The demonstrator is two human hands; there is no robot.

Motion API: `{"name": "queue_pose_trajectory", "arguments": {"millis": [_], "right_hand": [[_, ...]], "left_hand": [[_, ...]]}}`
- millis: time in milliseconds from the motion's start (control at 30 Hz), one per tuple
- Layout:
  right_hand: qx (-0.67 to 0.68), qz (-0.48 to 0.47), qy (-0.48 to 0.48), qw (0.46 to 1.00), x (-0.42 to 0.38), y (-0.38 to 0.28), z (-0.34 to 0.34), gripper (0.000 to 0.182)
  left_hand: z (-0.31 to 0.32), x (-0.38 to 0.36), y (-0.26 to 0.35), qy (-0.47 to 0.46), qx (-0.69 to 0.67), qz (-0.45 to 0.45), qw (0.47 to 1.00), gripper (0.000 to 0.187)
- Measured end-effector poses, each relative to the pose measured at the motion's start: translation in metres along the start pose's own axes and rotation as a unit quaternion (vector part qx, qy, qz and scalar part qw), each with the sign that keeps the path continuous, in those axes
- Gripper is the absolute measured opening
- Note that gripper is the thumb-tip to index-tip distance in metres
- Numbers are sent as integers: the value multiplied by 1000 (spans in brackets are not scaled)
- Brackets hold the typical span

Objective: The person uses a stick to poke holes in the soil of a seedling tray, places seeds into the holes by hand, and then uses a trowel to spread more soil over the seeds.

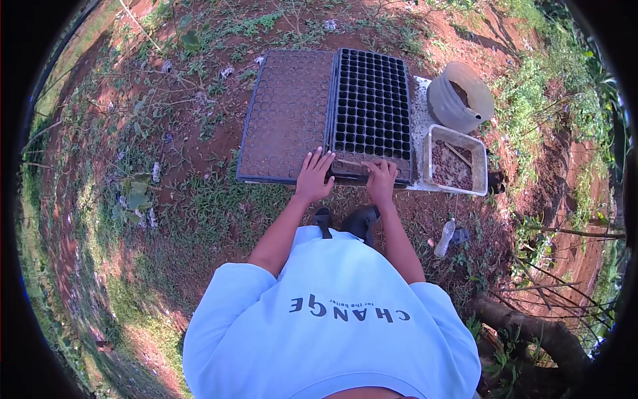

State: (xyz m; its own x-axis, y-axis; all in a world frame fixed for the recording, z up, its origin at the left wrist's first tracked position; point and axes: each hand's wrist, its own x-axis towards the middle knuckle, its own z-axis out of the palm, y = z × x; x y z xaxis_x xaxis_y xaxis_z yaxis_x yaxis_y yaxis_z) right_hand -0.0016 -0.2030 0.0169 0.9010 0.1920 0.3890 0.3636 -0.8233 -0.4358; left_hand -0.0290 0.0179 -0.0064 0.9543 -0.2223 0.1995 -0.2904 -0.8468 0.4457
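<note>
Head view, looking straight down on a person crouched over two seedling trays set on bare red ground with patchy grass.

Left hand [314, 175]: flat, fingers spread apart, resting on the near edge where the filled tray [287, 113] meets the black tray [371, 106]. It clamps nothing.

Right hand [381, 178]: palm down on the near rim of the black tray, fingers together and slightly curled. Whether anything is pinched beneath them cannot be told. A thin stick [348, 161] lies on that rim between the two hands; contact with either hand is not clear.

Black tray: rows of cells, mostly dark and open, the nearest row looking filled with soil. Its left long edge touches or slightly overlaps the filled tray, whose cells are all level with brown soil. Its right edge lies against a pale sheet [420, 126].

Right of the trays: a clear tub [455, 159] of soil mix with a stick in it, just beside the black tray's near right corner. Behind it, a grey bucket [460, 97] tilted on its side, soil inside.

Near ground: dark sandals [362, 218] just under the trays' near edge; a plastic bottle [445, 237] lying to the right, well apart from the hands.

Open room: ground left of the filled tray holds only weeds. Right side is crowded by tub, bucket and bottle.
</note>
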Motion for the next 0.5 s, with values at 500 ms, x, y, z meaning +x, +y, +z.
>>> {"name": "queue_pose_trajectory", "arguments": {"millis": [500], "right_hand": [[8,-16,-2,1000,-6,-4,2,27]], "left_hand": [[-1,0,1,-2,2,-1,1000,71]]}}
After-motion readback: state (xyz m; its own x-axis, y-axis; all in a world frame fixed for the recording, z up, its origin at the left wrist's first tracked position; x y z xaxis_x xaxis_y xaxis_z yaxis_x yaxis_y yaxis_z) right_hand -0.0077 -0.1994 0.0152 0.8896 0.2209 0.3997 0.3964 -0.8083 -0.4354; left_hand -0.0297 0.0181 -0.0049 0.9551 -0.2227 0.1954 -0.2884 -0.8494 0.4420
